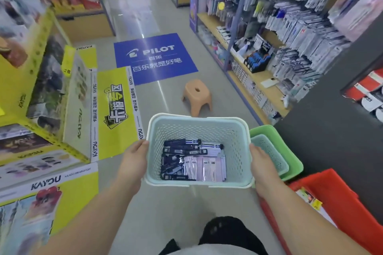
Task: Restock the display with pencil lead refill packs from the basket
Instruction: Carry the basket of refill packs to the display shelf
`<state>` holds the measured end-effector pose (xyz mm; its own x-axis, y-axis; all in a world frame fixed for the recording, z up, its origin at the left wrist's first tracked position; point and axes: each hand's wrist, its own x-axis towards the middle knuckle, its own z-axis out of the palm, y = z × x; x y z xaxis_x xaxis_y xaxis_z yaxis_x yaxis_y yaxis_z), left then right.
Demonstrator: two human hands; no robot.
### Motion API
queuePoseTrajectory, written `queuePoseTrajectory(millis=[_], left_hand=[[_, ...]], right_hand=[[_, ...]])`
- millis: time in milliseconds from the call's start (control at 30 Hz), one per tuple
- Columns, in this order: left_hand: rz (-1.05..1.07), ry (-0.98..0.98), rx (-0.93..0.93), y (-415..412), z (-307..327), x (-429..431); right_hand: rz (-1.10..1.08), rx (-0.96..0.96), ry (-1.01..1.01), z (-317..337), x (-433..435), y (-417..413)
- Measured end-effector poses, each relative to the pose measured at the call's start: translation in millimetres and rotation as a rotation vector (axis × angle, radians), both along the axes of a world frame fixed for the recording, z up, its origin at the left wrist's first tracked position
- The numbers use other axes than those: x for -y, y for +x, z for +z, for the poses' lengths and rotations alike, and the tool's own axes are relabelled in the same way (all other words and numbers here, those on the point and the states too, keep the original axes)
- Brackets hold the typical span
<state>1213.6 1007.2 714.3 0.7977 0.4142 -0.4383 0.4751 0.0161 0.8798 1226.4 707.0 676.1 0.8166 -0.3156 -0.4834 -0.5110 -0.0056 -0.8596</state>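
Ahead on the right stands the display (290, 47), nearer the right hand (262, 163), while it and the left hand (134, 157) grip the basket's (199, 120) side edges, with the refill packs (192, 161) lying flat between them.

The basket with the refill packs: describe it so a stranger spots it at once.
From the blue PILOT floor sticker, come past the tan stool toward the camera. The pale blue perforated basket is held between the left hand and right hand. Unlike the green basket beside it, it holds black and pink refill packs.
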Motion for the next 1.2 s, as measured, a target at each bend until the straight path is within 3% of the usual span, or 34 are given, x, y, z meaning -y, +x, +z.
queuePoseTrajectory(millis=[333,600,800,1200], left_hand=[[-0.064,0.093,-0.061,272,-16,-9],[-0.117,0.157,-0.040,481,17,4],[-0.214,0.212,-0.085,640,-10,-16],[-0.520,0.093,-0.080,919,-33,-8]], right_hand=[[0.013,-0.014,0.032,-19,4,268],[0.027,-0.031,0.048,-4,10,465],[0.003,-0.057,0.011,-14,4,589],[-0.316,-0.149,-0.107,-27,-21,773]])
